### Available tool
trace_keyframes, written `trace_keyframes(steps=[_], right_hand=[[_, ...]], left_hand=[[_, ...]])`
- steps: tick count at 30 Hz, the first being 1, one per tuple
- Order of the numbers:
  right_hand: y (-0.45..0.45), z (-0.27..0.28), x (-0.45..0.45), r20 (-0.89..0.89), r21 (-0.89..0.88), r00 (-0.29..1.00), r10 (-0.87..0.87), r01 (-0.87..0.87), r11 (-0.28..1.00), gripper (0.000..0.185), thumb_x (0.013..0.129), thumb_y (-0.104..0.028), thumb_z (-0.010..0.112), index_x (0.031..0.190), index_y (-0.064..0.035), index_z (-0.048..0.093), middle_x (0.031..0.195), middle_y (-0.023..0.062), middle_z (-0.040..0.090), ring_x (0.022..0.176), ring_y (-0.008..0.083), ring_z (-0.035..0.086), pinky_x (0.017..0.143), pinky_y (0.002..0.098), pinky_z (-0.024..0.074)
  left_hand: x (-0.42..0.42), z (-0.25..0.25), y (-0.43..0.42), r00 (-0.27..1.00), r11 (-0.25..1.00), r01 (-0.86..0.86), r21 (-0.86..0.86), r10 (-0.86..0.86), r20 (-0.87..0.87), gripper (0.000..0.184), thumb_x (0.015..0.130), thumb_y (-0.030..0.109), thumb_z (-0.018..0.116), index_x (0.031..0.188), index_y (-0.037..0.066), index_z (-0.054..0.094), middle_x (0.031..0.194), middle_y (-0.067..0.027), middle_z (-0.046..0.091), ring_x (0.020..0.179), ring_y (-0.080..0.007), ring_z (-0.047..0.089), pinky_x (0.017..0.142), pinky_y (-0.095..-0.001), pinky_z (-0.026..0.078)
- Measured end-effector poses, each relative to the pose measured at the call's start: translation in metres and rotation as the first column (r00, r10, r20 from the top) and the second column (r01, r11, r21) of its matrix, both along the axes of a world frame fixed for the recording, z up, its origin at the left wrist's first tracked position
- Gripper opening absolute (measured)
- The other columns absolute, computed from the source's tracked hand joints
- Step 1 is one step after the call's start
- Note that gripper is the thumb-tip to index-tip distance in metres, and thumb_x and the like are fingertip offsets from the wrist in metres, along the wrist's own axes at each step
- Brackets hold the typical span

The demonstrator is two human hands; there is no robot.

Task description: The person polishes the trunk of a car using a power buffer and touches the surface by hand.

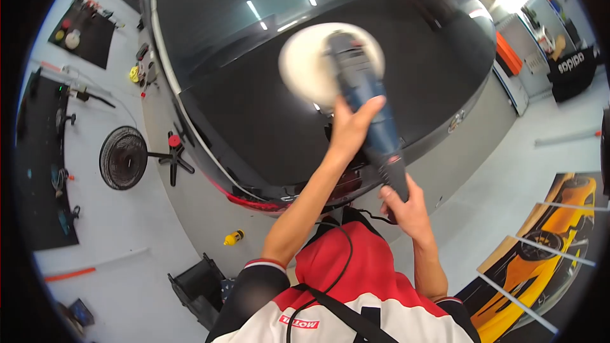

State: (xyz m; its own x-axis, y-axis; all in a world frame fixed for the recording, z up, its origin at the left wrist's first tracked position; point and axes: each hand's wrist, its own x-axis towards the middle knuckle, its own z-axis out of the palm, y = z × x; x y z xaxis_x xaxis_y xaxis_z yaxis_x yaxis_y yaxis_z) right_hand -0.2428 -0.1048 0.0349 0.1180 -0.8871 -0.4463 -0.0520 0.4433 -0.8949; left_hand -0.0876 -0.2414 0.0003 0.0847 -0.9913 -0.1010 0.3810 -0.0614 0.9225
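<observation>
A blue and black car polisher (381, 130) with a round cream-white pad (305, 67) is over the dark, glossy panel of a car (254, 121). The pad is blurred at its edge. My left hand (352, 128) grips the body of the polisher just behind its head, thumb over the top. My right hand (408, 209) is closed around the rear end of the handle. Whether the pad touches the panel is hard to tell from above. A black cord (348, 248) runs over my shoulder and down my red and white shirt.
A black fan (124, 157) stands left of the car. A yellow bottle (234, 237) lies on the floor, near a black seat or cart (198, 286). Along the right wall are a yellow car poster (540, 260) and a black adidas cloth (575, 73).
</observation>
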Motion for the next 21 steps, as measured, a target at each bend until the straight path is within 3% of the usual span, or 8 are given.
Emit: trace_keyframes(steps=[5, 8, 10, 13, 14, 17, 19, 21], right_hand=[[0.004, -0.004, 0.036, 0.018, -0.125, 0.996, -0.092, 0.094, 0.988, 0.022, 0.099, -0.021, 0.066, 0.103, -0.0009, 0.058, 0.081, 0.0035, 0.062, 0.061, 0.0112, 0.062, 0.054, 0.0271, 0.0498], [0.023, -0.014, 0.053, -0.027, -0.085, 0.998, 0.051, -0.054, 0.995, 0.024, 0.095, -0.019, 0.071, 0.107, -0.0013, 0.059, 0.082, 0.0031, 0.063, 0.062, 0.0098, 0.061, 0.055, 0.0267, 0.0504], [0.032, -0.029, 0.063, -0.117, -0.163, 0.970, 0.213, -0.231, 0.959, 0.034, 0.091, -0.020, 0.075, 0.115, -0.0005, 0.061, 0.084, 0.0025, 0.065, 0.073, 0.0123, 0.064, 0.067, 0.0298, 0.0532], [0.039, -0.035, 0.084, -0.096, -0.215, 0.918, 0.386, -0.397, 0.892, 0.050, 0.084, -0.034, 0.082, 0.119, -0.0025, 0.063, 0.089, 0.0127, 0.071, 0.076, 0.0232, 0.070, 0.073, 0.0363, 0.0536], [0.037, -0.029, 0.087, -0.192, -0.127, 0.858, 0.475, -0.502, 0.855, 0.053, 0.083, -0.035, 0.083, 0.122, -0.0039, 0.064, 0.094, 0.0146, 0.073, 0.084, 0.0278, 0.072, 0.077, 0.0361, 0.0540], [0.029, -0.026, 0.085, -0.172, -0.148, 0.819, 0.547, -0.570, 0.808, 0.054, 0.082, -0.036, 0.083, 0.122, -0.0053, 0.065, 0.096, 0.0150, 0.073, 0.089, 0.0296, 0.073, 0.080, 0.0360, 0.0540], [0.028, -0.018, 0.074, -0.168, -0.127, 0.820, 0.547, -0.568, 0.813, 0.052, 0.081, -0.034, 0.084, 0.121, -0.0053, 0.066, 0.097, 0.0141, 0.073, 0.089, 0.0273, 0.072, 0.082, 0.0342, 0.0537], [0.034, -0.017, 0.057, -0.194, -0.164, 0.873, 0.448, -0.479, 0.862, 0.049, 0.081, -0.026, 0.085, 0.120, -0.0026, 0.066, 0.091, 0.0104, 0.072, 0.081, 0.0172, 0.068, 0.077, 0.0325, 0.0534]], left_hand=[[0.006, -0.001, -0.016, 0.993, 0.993, 0.087, 0.082, -0.093, 0.074, 0.076, 0.079, 0.036, 0.082, 0.126, -0.012, 0.045, 0.109, -0.0174, 0.062, 0.097, -0.0208, 0.064, 0.085, -0.0342, 0.054], [0.049, 0.000, 0.024, 1.000, 1.000, 0.014, 0.011, -0.014, 0.023, 0.061, 0.084, 0.031, 0.078, 0.125, -0.005, 0.052, 0.109, -0.0136, 0.064, 0.097, -0.0210, 0.064, 0.087, -0.0335, 0.053], [0.083, -0.015, 0.062, 0.996, 0.997, -0.052, 0.058, 0.056, -0.074, 0.056, 0.088, 0.029, 0.070, 0.127, -0.006, 0.051, 0.108, -0.0205, 0.069, 0.089, -0.0259, 0.072, 0.078, -0.0400, 0.061], [0.126, -0.038, 0.121, 0.955, 0.965, -0.248, 0.087, 0.259, -0.144, 0.067, 0.090, 0.041, 0.059, 0.135, -0.008, 0.048, 0.119, -0.0248, 0.065, 0.100, -0.0301, 0.069, 0.089, -0.0460, 0.059], [0.135, -0.041, 0.137, 0.934, 0.946, -0.313, 0.084, 0.323, -0.152, 0.066, 0.092, 0.043, 0.055, 0.135, -0.007, 0.048, 0.123, -0.0232, 0.063, 0.103, -0.0295, 0.067, 0.093, -0.0463, 0.056], [0.135, -0.040, 0.161, 0.858, 0.875, -0.472, 0.104, 0.484, -0.174, 0.064, 0.093, 0.043, 0.055, 0.134, -0.006, 0.048, 0.123, -0.0220, 0.063, 0.104, -0.0291, 0.068, 0.093, -0.0464, 0.057], [0.123, -0.033, 0.159, 0.874, 0.886, -0.450, 0.113, 0.463, -0.149, 0.064, 0.093, 0.042, 0.057, 0.133, -0.007, 0.047, 0.122, -0.0223, 0.063, 0.103, -0.0296, 0.068, 0.092, -0.0465, 0.057], [0.102, -0.023, 0.150, 0.906, 0.916, -0.385, 0.112, 0.398, -0.144, 0.063, 0.092, 0.036, 0.062, 0.133, -0.008, 0.046, 0.121, -0.0237, 0.064, 0.102, -0.0314, 0.070, 0.090, -0.0468, 0.060]])
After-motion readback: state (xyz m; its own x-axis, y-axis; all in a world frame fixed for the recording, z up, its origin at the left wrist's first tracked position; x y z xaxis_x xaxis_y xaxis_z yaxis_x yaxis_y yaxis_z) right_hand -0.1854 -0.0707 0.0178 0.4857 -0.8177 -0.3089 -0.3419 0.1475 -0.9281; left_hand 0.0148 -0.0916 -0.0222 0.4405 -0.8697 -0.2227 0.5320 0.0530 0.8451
